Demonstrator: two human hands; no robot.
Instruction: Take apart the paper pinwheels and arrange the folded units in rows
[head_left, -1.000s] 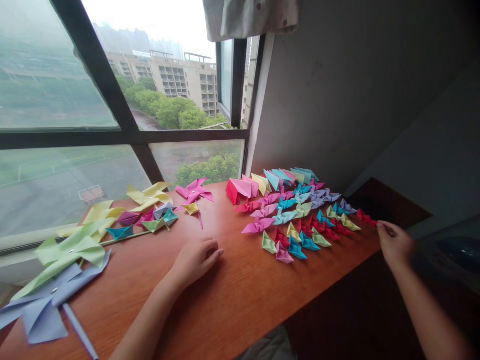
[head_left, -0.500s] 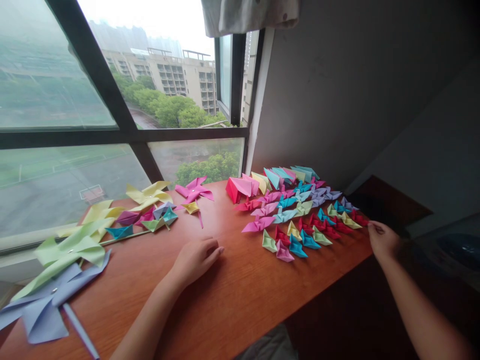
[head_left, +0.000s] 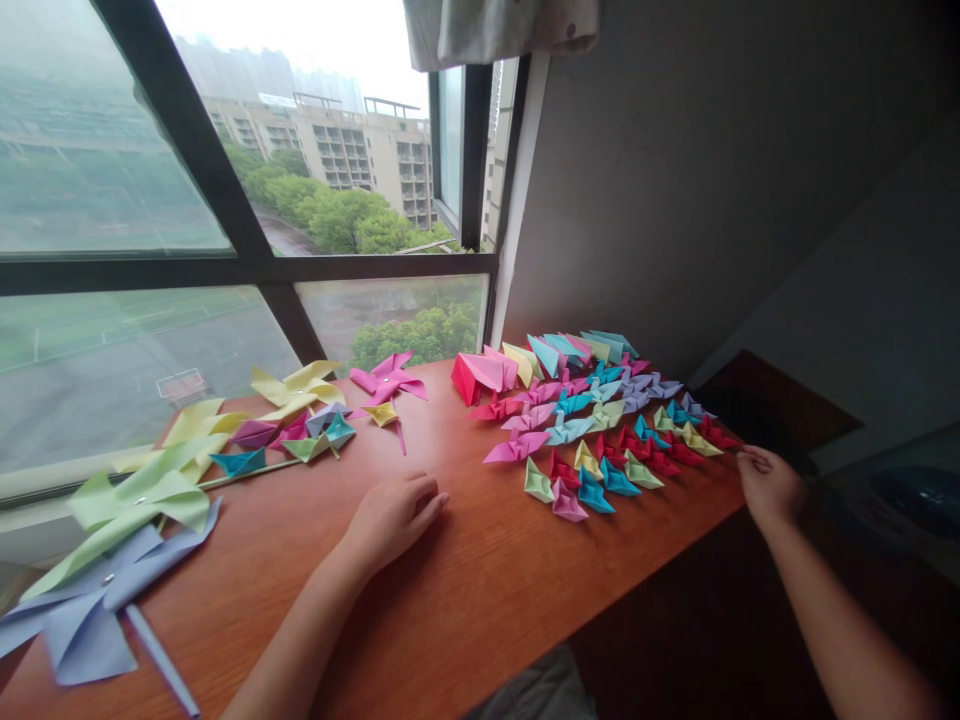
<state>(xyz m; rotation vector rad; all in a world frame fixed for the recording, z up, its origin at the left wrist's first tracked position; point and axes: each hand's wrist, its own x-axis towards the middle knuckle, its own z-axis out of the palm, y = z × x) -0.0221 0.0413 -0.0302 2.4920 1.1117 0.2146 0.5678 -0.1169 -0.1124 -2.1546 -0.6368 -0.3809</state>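
My left hand (head_left: pixel 399 517) rests on the brown table (head_left: pixel 465 590), fingers curled in and nothing visible in them. At the table's right edge, my right hand (head_left: pixel 769 483) has thumb and fingers pinched at the tip of a red paper boat (head_left: pixel 718 434). That boat ends a row of small folded boats, among them a pink one (head_left: pixel 568 502) and a blue one (head_left: pixel 595 492) nearest the front. Behind them stand rows of paper cranes (head_left: pixel 517 447) and, farthest back, folded paper planes (head_left: pixel 487 372).
Paper pinwheels lie on the left: blue (head_left: pixel 101 600), green (head_left: pixel 139 500), yellow (head_left: pixel 296 390) and pink (head_left: pixel 388 381). Several boats, one teal (head_left: pixel 240 462), sit among them. A window (head_left: pixel 135 270) borders the table's back left; a grey wall (head_left: pixel 675 170) rises behind.
The red boat by my right hand sits slightly differently, its tip a little further right. My right hand has shifted very slightly; my left hand stays in place.
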